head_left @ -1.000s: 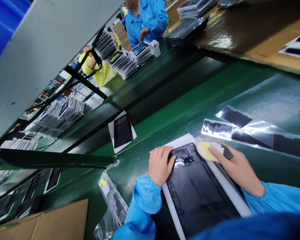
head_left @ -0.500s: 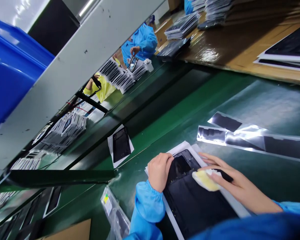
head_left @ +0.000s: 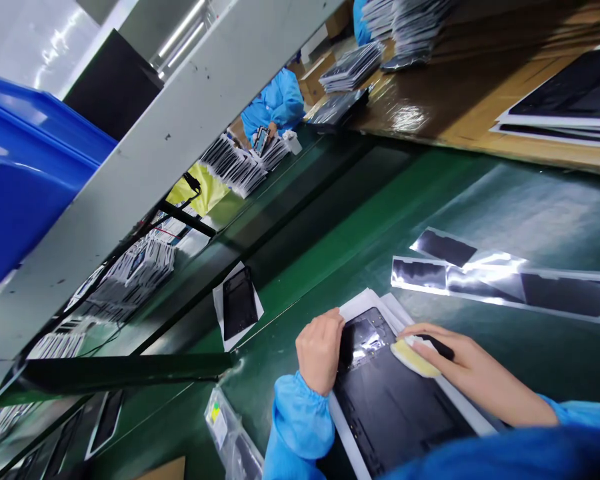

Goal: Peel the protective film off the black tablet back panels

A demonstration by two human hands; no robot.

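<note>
A black tablet-like panel (head_left: pixel 400 413) lies tilted in front of me on white sheets (head_left: pixel 363 301). My left hand (head_left: pixel 320 350) is closed on its upper left edge, the fingers curled and partly hidden. My right hand (head_left: pixel 467 363) pinches a yellow and white pad (head_left: pixel 415 361), perhaps a sponge or folded cloth, over the panel's right side. A dark, handle-like thing (head_left: pixel 440 347) also shows within that hand; what it is I cannot tell. Beyond the right hand, dark film strips (head_left: pixel 490 290) with shiny clear edges lie on the green table (head_left: pixel 520 360).
Another black panel on white paper (head_left: pixel 239 305) lies further left. A clear plastic bag (head_left: pixel 233 433) is near my left sleeve. A grey beam (head_left: pixel 145 153) crosses overhead, beside a blue bin (head_left: pixel 25 180). A co-worker in blue (head_left: pixel 275 103) handles a device behind stacked panels (head_left: pixel 233 167).
The pad in my right hand has tipped and shifted slightly over the panel. Light now glints off the panel's top part. My left hand keeps its hold, and the view has shifted a little.
</note>
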